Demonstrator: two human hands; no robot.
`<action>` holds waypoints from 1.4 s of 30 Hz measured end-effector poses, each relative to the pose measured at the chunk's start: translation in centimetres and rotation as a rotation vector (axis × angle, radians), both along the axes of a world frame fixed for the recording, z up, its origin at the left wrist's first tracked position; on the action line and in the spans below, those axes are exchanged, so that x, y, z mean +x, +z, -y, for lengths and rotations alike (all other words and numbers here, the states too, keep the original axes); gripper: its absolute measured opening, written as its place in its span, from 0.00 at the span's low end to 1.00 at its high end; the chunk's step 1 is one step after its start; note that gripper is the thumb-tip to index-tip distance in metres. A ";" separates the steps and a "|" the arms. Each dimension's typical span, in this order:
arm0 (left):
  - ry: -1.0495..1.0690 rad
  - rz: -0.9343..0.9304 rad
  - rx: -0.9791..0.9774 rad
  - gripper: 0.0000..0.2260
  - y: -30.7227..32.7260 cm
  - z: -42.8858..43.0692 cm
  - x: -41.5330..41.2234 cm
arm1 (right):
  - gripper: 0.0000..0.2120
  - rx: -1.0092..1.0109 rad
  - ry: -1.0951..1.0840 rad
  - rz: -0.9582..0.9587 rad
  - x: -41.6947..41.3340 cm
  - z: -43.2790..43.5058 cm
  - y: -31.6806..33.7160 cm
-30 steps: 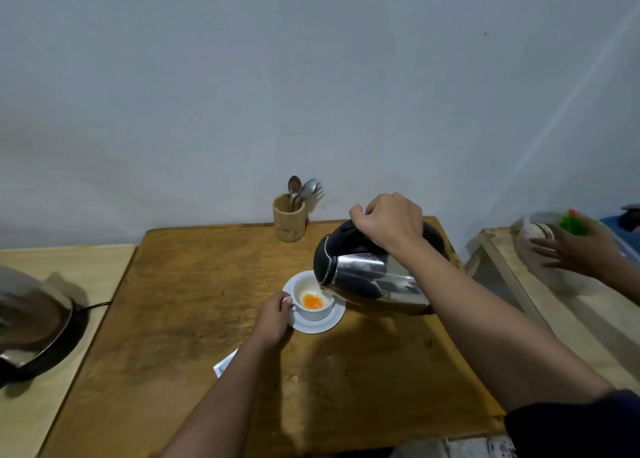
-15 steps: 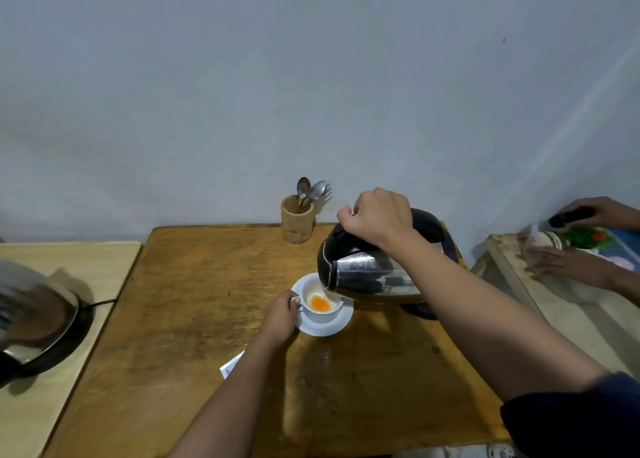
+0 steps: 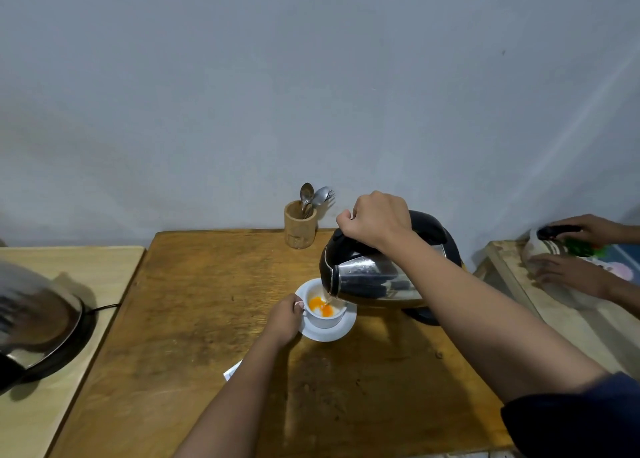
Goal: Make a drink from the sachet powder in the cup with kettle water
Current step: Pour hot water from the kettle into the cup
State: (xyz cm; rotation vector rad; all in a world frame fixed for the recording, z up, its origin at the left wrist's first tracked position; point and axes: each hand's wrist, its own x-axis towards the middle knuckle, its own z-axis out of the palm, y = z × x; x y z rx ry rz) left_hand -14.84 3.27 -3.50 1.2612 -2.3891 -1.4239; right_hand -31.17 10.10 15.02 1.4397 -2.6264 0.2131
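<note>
A white cup (image 3: 323, 317) with orange powder (image 3: 320, 306) inside stands on a white saucer (image 3: 343, 329) on the brown wooden table (image 3: 194, 312). My left hand (image 3: 284, 319) grips the cup's handle. My right hand (image 3: 379, 219) holds the black handle of a steel kettle (image 3: 367, 277), tilted with its spout over the cup. A thin stream of water falls into the cup. A white corner of the sachet (image 3: 232, 374) shows beside my left forearm.
A wooden holder (image 3: 300, 225) with spoons and a fork stands at the table's back edge. The black kettle base (image 3: 424, 316) lies under my right arm. A pan on a cooker (image 3: 38, 326) sits on the left counter. Another person's hands (image 3: 568, 272) work on the right bench.
The kettle has tipped further toward the cup, and water now streams from the spout. My left hand stays on the cup's handle.
</note>
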 end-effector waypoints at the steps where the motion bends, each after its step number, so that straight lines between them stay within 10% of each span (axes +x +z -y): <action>1: -0.002 0.003 -0.001 0.12 0.0 0.0 0.0 | 0.22 0.002 0.002 0.002 0.0 0.0 0.1; 42: -0.022 0.028 0.011 0.12 0.4 0.6 -0.3 | 0.21 0.047 0.084 -0.067 1.4 1.4 1.4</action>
